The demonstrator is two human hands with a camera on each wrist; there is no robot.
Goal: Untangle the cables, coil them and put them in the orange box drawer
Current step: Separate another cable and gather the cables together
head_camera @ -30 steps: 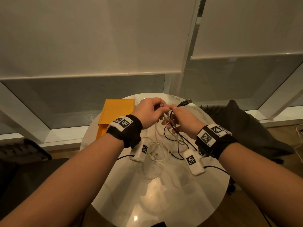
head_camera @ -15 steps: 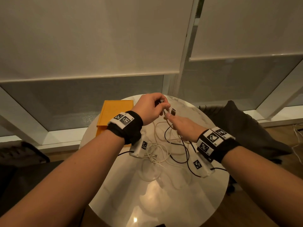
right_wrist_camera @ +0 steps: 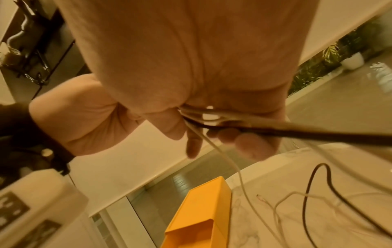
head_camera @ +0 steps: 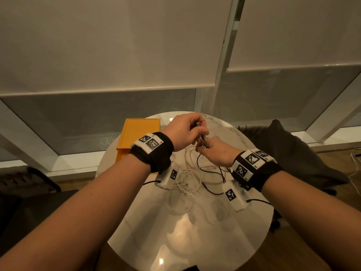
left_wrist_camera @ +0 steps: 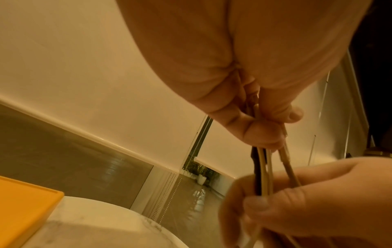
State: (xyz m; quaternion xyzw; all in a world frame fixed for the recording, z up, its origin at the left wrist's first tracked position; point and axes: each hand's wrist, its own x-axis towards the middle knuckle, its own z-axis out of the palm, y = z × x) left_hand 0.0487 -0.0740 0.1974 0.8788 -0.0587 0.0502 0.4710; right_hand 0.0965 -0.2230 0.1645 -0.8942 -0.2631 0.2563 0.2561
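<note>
Head view: two hands, left hand (head_camera: 185, 131) and right hand (head_camera: 214, 151), pinch the cables (head_camera: 203, 139) above the round table (head_camera: 175, 231) beside one orange box (head_camera: 139, 132); wrist views: several white strands and one black strand gripped, no writing readable.

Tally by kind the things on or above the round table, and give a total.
Hands: 2 (left hand, right hand)
Wrist cameras: 2
Orange box: 1
Round table: 1
Cables: black and white, tangled and held by both hands; count unclear
Total: 6, cables aside
</note>
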